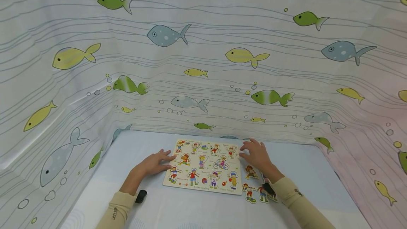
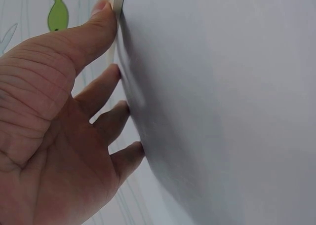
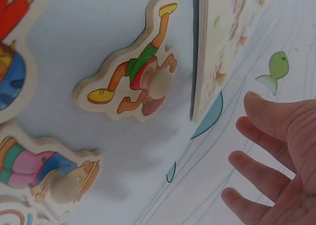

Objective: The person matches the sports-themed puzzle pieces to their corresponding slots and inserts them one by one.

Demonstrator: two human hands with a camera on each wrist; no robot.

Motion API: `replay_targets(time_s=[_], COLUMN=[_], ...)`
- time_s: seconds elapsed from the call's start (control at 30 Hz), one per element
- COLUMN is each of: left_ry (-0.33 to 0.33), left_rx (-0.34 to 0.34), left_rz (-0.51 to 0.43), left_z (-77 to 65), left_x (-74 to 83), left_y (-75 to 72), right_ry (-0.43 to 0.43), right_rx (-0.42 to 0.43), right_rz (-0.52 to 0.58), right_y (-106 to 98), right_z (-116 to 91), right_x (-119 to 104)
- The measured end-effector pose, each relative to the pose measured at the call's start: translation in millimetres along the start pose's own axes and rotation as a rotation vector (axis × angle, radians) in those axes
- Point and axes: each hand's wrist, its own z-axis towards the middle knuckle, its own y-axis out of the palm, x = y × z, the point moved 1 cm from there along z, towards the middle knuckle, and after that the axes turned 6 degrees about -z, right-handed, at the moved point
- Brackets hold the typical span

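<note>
Pale wood board [image 1: 210, 167] lies on the desk [image 1: 302, 165], close to the far edge and roughly midway between the left and right edges. Its own far edge runs nearly parallel to the desk's. Coloured sports figures cover its face. Fish-printed cloth [image 1: 203, 59] stands behind.

Left hand [image 1: 154, 163]: at the board's left edge, fingers apart, thumb against the edge by the left wrist view. Right hand [image 1: 258, 156]: by the far right corner of the board, fingers spread and slightly bent, clamped on nothing. Cannot tell whether its tips touch the wood.

Loose pieces sit to the right of the board, toward its near right corner: runner [image 1: 251, 172] just beside the edge, skater [image 1: 249, 192] below it, blue-shorts figure [image 1: 263, 193] alongside. More lies partly hidden under the right wrist. Right wrist view adds a golfer [image 3: 42, 163] and shows a round knob [image 3: 160, 83] on the runner.

Step in hand, as I judge it: steadying or squaring the board. Done well, that means light, even pressure from both sides, fingertips low on the edges and off the figures, wood kept flat. Any shift to the right should be small; the runner looks near enough to be nudged. Right forearm is best held high, since a low sleeve could drag the pieces.
</note>
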Motion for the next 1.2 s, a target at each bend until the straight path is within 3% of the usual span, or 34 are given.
replay_targets(time_s=[0.53,1.2], left_ry=[-0.011,-0.011], left_rx=[0.004,0.004], left_rz=[-0.004,-0.008], left_z=[1.6,-0.2], left_x=[-3.3,-2.2], left_y=[2.4,2.3], right_ry=[-0.037,-0.021], right_rx=[-0.003,-0.066], right_rz=[-0.028,-0.04], right_y=[-13,-9], right_z=[-24,-48], right_x=[1,10])
